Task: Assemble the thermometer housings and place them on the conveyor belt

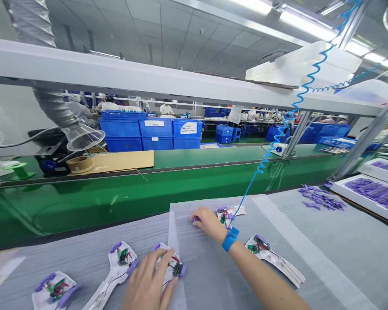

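Observation:
My left hand [151, 280] lies over a white plastic housing half [175, 263], thumb on one side and fingers on the other. This half carries purple end parts, a green circuit board and red and black wires; its handle is mostly hidden under my hand. Further forward, my right hand [210, 223] pinches a small purple plastic piece [196, 218] just above the covered table. A blue wrist strap [230, 239] with a coiled blue cord [280, 133] is on my right wrist. Behind that hand lies another open housing half [224, 216], partly covered by the cord.
More wired housing halves lie left [123, 258], far left [55, 290] and right [274, 256]. Loose purple pieces [321, 198] are piled at the right, beside white trays [371, 193]. A green conveyor belt [116, 198] runs beyond the table, under a shelf beam [148, 71].

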Demonstrator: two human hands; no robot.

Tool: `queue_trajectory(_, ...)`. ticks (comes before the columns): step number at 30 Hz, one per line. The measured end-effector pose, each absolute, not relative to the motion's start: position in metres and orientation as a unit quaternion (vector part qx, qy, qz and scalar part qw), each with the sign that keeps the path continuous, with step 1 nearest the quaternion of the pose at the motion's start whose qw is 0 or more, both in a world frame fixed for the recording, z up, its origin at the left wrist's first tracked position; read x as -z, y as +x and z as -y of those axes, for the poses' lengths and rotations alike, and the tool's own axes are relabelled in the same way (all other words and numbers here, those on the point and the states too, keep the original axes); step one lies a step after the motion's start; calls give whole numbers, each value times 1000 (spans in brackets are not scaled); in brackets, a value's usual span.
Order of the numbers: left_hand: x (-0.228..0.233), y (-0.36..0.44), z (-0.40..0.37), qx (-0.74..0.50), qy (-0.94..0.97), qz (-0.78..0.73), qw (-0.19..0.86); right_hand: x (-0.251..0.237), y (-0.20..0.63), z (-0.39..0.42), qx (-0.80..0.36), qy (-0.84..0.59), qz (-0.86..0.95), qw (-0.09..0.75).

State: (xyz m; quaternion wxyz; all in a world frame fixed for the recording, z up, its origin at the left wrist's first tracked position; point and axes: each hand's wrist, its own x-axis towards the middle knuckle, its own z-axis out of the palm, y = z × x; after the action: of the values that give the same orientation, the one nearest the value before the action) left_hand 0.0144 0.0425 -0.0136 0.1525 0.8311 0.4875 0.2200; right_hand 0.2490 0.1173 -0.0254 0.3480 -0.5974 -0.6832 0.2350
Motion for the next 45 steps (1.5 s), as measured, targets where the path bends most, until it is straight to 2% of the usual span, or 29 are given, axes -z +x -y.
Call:
queue_trajectory(3, -10, 51, -58, -304, 738, -451, 400, 19, 253, -93, -282, -590, 611, 446)
queue_trajectory(6, -17, 92, -64, -293, 647, -392, 586, 20, 251, -50, -323, -573, 539, 525)
queue_trajectory(11, -7, 140, -46, -180, 604, -335, 700, 30, 259, 28, -299, -597, 432, 606)
queue_trajectory(14, -3, 158, -38, -103, 597, -322, 727, 33, 277, 61, -264, -613, 448, 595)
queue_trajectory(21, 5, 202, -42, -8, 669, -283, 687, 48, 312, 96, -149, -676, 522, 498)
queue_trajectory(27, 10, 237, -60, -72, 822, -221, 520, 58, 344, 91, -16, -770, 482, 418)
queue_trajectory(34, 21, 256, -63, -103, 900, -162, 392, 65, 355, 73, -10, -802, 433, 411)
queue_trajectory(45, 23, 261, -71, -106, 922, -152, 339, 61, 350, 64, -5, -809, 434, 397)
